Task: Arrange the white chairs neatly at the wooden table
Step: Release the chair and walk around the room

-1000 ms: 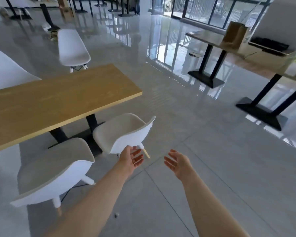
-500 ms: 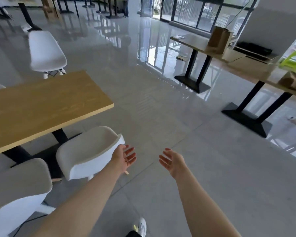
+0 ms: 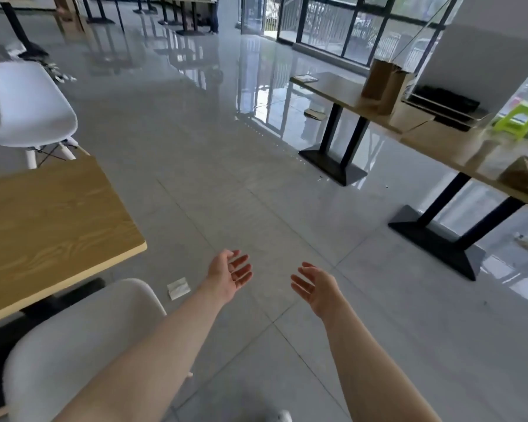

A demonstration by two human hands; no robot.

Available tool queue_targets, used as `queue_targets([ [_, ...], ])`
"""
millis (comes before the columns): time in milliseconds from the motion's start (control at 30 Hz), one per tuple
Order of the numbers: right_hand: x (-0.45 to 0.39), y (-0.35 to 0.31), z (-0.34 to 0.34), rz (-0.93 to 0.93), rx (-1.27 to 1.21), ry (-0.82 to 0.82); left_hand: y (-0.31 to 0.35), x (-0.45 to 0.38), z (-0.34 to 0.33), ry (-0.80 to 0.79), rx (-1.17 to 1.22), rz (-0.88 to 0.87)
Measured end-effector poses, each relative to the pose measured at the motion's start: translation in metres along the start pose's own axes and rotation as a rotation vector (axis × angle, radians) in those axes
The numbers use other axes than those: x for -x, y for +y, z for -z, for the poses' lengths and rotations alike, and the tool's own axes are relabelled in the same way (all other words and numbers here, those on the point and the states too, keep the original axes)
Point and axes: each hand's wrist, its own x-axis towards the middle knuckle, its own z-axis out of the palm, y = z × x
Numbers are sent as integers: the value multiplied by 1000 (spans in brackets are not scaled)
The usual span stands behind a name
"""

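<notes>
Hands, left hand and right hand, hang open and empty over glossy grey tiled floor beside the light wooden rectangular table and white moulded plastic chair.

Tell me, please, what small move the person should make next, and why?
Probably step around the corner of the light wooden table toward the white plastic shell chair beyond its far end. That chair stands apart from the table, while the near white chair already sits at the edge. Both the left hand and right hand are open and empty.
</notes>
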Motion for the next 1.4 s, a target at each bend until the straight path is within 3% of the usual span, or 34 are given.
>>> queue_targets([
  [300,-167,-117,-71,-84,70,-113,78,-130,-70,168,76,-47],
  [433,-234,-172,-146,-92,141,-220,144,-175,-86,223,181,-127],
  [633,-322,-202,-274,-134,218,-399,236,-258,-80,287,290,-218],
  [1400,-675,-379,-665,-237,417,-588,585,-581,-129,511,560,-356],
])
